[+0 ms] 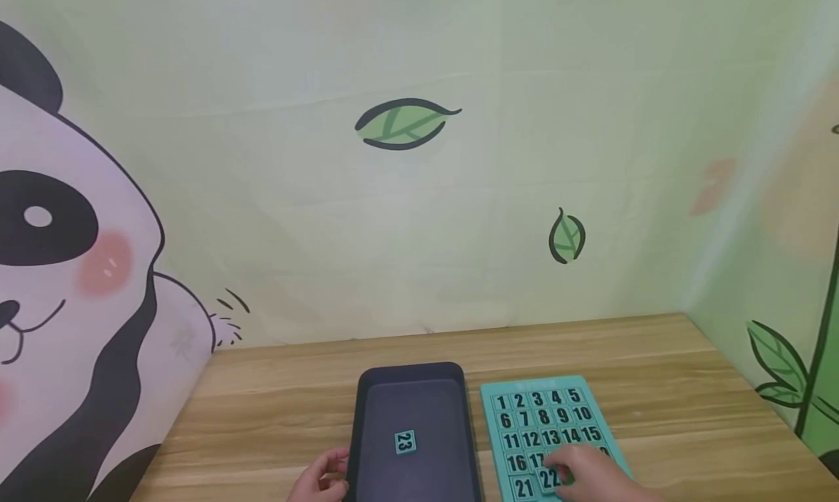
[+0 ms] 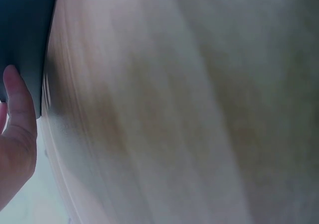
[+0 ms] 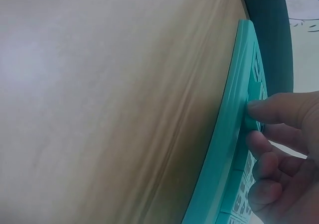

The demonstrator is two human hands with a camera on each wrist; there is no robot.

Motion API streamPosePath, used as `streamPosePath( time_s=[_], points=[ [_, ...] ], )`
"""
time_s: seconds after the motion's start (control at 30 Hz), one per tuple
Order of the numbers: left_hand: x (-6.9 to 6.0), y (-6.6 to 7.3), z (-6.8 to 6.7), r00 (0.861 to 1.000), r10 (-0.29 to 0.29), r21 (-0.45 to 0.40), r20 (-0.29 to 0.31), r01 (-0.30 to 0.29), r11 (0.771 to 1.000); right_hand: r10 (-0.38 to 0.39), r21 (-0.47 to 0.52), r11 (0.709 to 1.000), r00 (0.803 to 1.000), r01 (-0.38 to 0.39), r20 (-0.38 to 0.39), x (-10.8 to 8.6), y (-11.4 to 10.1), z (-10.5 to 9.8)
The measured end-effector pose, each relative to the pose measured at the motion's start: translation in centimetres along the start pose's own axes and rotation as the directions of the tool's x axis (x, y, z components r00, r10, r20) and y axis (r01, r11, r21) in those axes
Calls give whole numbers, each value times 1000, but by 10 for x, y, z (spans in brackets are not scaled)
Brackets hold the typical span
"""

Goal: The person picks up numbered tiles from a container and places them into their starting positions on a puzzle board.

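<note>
My right hand (image 1: 593, 473) is over the lower part of a teal number board (image 1: 534, 383). Its thumb and fingertips pinch the number tile marked 22 (image 1: 548, 479), which sits slightly raised and tilted at the bottom row, beside tile 21 (image 1: 524, 487). In the right wrist view the other fingers of the hand (image 3: 284, 154) curl loosely above the board's edge. My left hand (image 1: 320, 479) touches the outer left wall of a dark tray (image 1: 355, 436); in the left wrist view one finger (image 2: 21, 104) lies fairly straight against that wall. A tile marked 23 (image 1: 405, 442) lies turned sideways inside the tray.
Tray and board stand side by side on a wood-grain table (image 1: 282, 393), with a narrow gap between them. Behind the table rises a pale green wall (image 1: 262, 159) with printed leaves and a panda; another printed wall (image 1: 767, 283) borders the right side.
</note>
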State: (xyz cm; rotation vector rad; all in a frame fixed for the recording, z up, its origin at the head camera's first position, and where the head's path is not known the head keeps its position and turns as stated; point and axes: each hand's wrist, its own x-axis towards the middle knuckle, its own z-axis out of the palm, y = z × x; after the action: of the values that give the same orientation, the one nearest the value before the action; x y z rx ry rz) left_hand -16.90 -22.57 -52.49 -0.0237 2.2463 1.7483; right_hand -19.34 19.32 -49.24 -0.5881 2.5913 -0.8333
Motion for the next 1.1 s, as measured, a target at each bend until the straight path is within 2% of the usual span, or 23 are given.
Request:
streamPosePath(
  time_s=[0.3,0.8,0.93,1.1],
  points=[
    [0,3,0,998,-63,-4,-7,63,998,-4,-8,1000,1000,4,23,-1,3,3],
    [-1,4,2,999,-30,-2,-15,30,1000,32,56,998,998,-35,52,1,-10,1],
    [-2,4,3,1000,-18,-1,-20,18,1000,-36,-2,999,999,36,5,9,-21,-8],
    [-3,3,4,1000,-8,-9,-17,8,1000,-162,-72,984,987,160,-19,23,-42,-19]
  ],
)
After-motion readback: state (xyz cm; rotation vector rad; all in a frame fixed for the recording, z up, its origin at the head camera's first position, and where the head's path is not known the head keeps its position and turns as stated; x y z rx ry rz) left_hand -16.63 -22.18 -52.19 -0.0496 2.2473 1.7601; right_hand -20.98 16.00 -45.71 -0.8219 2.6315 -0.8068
